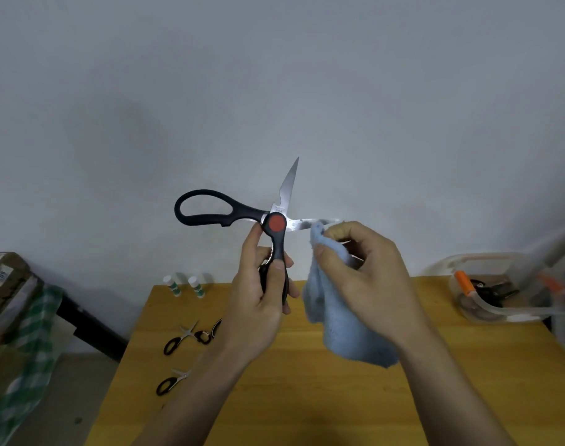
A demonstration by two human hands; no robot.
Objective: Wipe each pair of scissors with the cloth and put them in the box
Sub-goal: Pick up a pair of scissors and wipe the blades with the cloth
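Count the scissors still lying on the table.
3: one upper left, one beside it partly behind the left hand, one nearer. Others may be hidden.

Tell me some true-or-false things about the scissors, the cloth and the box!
1. The big scissors are wide open. True.
2. The left hand holds the cloth. False: the right hand pinches the blue cloth against a blade; the left hand grips a black handle.
3. The box sits at the table's right far corner. True.
4. The box is empty. False: dark items and something orange lie inside it.
5. Small scissors lie on the table to the left. True.
6. The cloth is red. False: it is light blue; the red part is the scissors' pivot.
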